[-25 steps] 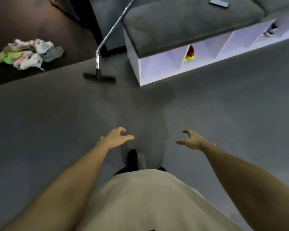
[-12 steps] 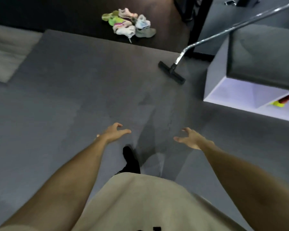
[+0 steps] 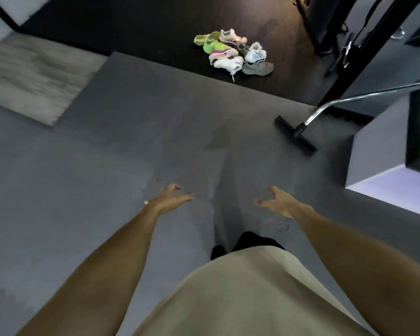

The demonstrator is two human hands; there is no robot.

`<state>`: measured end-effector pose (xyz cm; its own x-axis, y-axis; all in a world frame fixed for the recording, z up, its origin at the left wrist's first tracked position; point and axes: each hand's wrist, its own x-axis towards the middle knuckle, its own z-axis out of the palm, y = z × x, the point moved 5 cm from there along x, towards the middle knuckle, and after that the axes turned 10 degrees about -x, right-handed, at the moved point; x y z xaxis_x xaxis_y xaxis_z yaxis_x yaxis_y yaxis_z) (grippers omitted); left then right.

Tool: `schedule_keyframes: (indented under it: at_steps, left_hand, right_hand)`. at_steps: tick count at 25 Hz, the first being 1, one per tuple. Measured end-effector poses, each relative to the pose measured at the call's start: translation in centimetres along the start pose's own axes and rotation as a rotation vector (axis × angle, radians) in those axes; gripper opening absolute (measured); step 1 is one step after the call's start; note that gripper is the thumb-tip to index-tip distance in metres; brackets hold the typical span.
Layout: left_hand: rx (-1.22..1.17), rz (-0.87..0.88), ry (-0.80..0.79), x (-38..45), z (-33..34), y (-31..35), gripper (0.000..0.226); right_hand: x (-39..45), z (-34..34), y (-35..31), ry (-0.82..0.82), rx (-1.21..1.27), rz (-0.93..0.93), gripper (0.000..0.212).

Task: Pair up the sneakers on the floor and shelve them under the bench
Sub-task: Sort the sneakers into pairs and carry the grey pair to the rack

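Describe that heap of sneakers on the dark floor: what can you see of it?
The heap of sneakers lies on the dark floor just beyond the grey carpet's edge, touched by neither hand. Its shoes are jumbled and overlapping, unpaired: neon green and yellow-green ones at the left, a pinkish one on top, white ones in the middle with a loose lace trailing, and a grey-olive one at the right. They look like knit or mesh fabric.
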<state>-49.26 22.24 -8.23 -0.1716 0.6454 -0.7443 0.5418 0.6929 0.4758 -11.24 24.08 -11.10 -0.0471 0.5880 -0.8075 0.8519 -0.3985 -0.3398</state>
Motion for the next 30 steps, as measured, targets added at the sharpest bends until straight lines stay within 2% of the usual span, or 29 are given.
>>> schedule_keyframes:
  at_steps: [3,8,13,16,18,25,30]
  left_hand:
    - [0.002,0.035,-0.004,4.1,-3.9,2.9,0.090]
    - [0.006,0.007,0.011,13.7,-11.0,8.5,0.097]
    - [0.008,0.018,0.025,19.9,-17.7,15.6,0.098]
    - [0.012,0.042,0.043,24.0,-21.6,20.1,0.094]
    - [0.013,0.072,0.056,26.8,-23.8,22.6,0.095]
    - [0.067,0.124,0.005,41.0,-34.5,32.3,0.098]
    - [0.115,0.154,-0.091,49.8,-42.0,40.6,0.095]
  right_hand:
    - [2.1,-2.9,-5.7,0.010,-0.037,-0.012,0.126]
    - [9.1,-8.6,-14.4,-0.006,-0.016,-0.068,0.115]
    - [15.6,-15.9,-22.2,0.004,0.030,-0.061,0.117]
    - [19.1,-20.8,-26.9,0.040,0.022,-0.060,0.101]
    - [21.3,-23.2,-29.3,0.050,0.027,-0.053,0.097]
    - [31.2,-31.5,-40.1,0.146,0.097,-0.010,0.090]
    - [36.5,-37.7,-47.3,0.205,0.142,0.032,0.080]
